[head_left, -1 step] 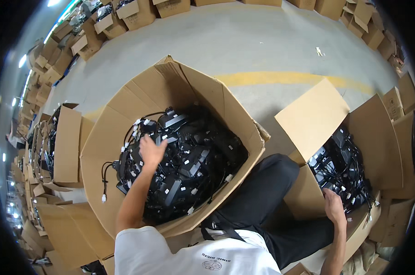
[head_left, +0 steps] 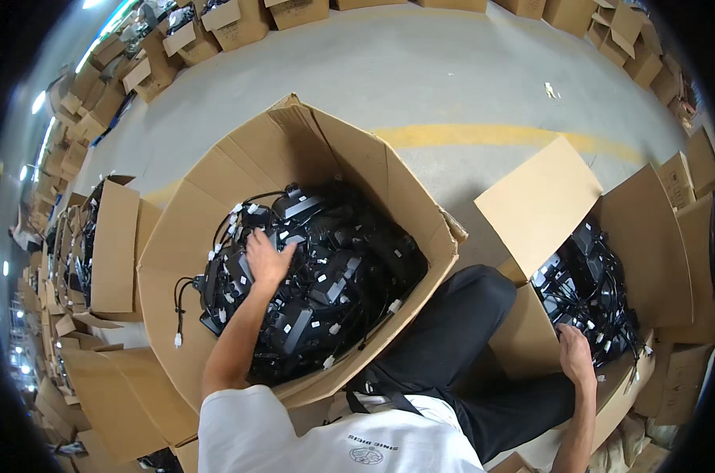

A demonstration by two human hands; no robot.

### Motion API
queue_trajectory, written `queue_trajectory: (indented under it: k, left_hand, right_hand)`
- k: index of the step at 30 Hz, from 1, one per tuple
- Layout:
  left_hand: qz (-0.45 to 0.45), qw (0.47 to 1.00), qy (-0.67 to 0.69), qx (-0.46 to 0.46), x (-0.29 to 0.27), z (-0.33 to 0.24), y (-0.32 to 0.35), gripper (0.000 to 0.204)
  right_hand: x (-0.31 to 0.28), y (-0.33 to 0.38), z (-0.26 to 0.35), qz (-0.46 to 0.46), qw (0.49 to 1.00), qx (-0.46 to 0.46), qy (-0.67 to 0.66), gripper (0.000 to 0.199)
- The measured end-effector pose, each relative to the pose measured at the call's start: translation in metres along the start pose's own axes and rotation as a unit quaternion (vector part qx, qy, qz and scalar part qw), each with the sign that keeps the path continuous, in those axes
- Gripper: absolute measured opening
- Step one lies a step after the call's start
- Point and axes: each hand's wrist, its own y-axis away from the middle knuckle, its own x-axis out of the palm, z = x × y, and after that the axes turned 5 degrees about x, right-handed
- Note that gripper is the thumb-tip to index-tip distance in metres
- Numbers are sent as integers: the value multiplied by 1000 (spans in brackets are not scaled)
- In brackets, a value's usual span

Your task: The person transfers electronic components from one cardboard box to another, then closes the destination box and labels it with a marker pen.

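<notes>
My left hand (head_left: 269, 260) is inside a large open cardboard box (head_left: 185, 213), with thumb and fingers spread over a heap of black plastic units (head_left: 334, 276) with cables and white connectors. Its fingertips touch the heap near a dark unit; no part is lifted. My right hand (head_left: 576, 356) is at the near edge of a smaller open cardboard box (head_left: 523, 327) on the right. Its fingers curl over that edge. Inside lie similar black units with tangled black cables (head_left: 602, 292); some cables hang over the rim near the hand.
A flap (head_left: 539, 205) of the right box stands out toward the large box. My bent leg (head_left: 444, 331) lies between the two boxes. More cartons stand on the left (head_left: 114, 248) and along the far wall (head_left: 298, 12). A yellow line (head_left: 483, 135) crosses the grey floor.
My left hand has shifted slightly to the right over the heap, its fingers still spread. My right hand stays in place at the box edge.
</notes>
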Motion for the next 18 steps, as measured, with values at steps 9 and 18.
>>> queue_trajectory:
  k: [9,18]
  left_hand:
    - [-75,991,-110,2,28,26,11,96]
    - [27,978,-57,-199,-10,53,10,69]
  right_hand:
    - [-8,14,11,-36,999,23,11,25]
    - [-3,9,-2,-24,999,11,-48,21]
